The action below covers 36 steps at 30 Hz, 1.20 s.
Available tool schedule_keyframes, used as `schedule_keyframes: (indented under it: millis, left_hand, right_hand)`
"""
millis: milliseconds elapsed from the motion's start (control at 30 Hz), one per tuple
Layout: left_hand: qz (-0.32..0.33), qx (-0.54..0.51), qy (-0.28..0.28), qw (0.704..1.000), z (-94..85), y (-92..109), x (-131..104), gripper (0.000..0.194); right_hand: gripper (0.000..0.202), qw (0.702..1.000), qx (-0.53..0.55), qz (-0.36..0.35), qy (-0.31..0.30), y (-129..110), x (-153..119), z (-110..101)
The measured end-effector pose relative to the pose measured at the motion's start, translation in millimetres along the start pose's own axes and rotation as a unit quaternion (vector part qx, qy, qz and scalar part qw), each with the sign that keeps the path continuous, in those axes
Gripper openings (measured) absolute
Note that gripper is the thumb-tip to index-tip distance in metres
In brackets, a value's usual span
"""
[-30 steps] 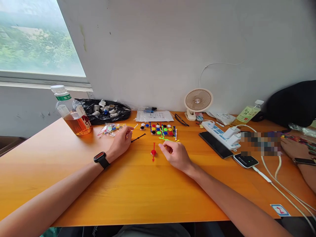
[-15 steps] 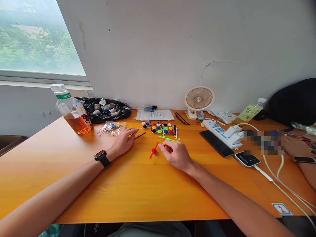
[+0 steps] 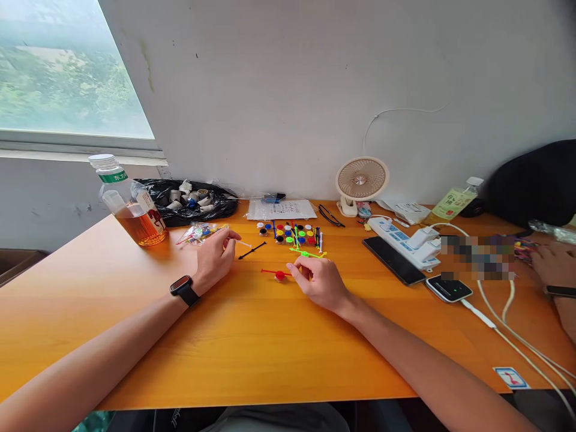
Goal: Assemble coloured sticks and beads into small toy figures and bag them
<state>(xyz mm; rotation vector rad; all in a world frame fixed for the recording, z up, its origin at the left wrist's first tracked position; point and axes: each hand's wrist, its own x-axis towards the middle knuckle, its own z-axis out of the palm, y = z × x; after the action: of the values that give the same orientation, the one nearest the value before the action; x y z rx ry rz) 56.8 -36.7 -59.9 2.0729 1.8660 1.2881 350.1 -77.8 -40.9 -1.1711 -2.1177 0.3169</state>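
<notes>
My left hand [image 3: 216, 258] is closed, with a thin white arrow [image 3: 243, 243] sticking out from its fingertips. A black arrow [image 3: 252, 251] lies on the table just right of it. My right hand [image 3: 320, 281] has thumb and index finger close together beside a red spinner [image 3: 279, 276], whose arrow lies crosswise and reaches the fingertips. Whether those fingers grip anything is too small to tell. Behind the hands stand rows of coloured round pieces [image 3: 289, 234] with several arrows among them. A green and yellow arrow piece [image 3: 306, 254] lies in front of these.
A tea bottle [image 3: 139, 219] and a black bag of parts [image 3: 191, 201] stand at the back left. A small plastic bag [image 3: 202, 232] lies near my left hand. Rightward are a fan [image 3: 361, 180], a phone [image 3: 393, 260], a power strip [image 3: 400, 243] and another person's hand [image 3: 549, 262].
My left hand has drawn back left, with the white arrow now showing in its fingers. The red arrow has turned from steeply slanted to nearly crosswise. My right hand has barely moved.
</notes>
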Motion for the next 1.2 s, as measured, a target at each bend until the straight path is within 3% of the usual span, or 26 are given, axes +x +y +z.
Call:
schedule_keyframes:
  millis: [100, 300, 500, 733, 900, 1100, 1200]
  left_hand:
    - [-0.016, 0.028, 0.012, 0.999, -2.8, 3.8, -1.3, 0.027]
    - [-0.019, 0.044, -0.021, 0.999, -1.1, 3.4, -1.0, 0.025]
    - [0.062, -0.028, -0.102, 0.992, 8.7, -4.6, -1.8, 0.030]
    - [0.085, -0.051, -0.041, 0.994, 6.2, -1.8, 0.5, 0.034]
    - [0.084, -0.068, -0.036, 0.993, 4.6, 0.4, 1.4, 0.033]
    - [0.057, -0.102, 0.009, 0.993, 6.4, -3.3, 4.6, 0.017]
    - [0.059, -0.105, 0.003, 0.993, 8.4, -6.4, 5.6, 0.021]
  right_hand:
    - [0.038, 1.000, -0.004, -0.005, -0.004, -1.3, -0.1, -0.6]
    - [0.037, 1.000, -0.002, -0.003, -0.007, -1.0, 0.1, -0.4]
    - [0.035, 1.000, -0.005, 0.002, -0.020, -0.7, 0.1, -0.4]
    - [0.034, 0.999, -0.011, 0.000, -0.037, -0.2, -0.4, 0.0]
    - [0.033, 0.999, -0.013, -0.005, -0.040, -0.3, -1.2, 0.1]
    - [0.033, 0.999, -0.008, -0.004, -0.041, -1.4, -1.1, -0.9]
    - [0.031, 0.999, -0.014, -0.008, -0.044, -1.7, -0.9, -1.1]
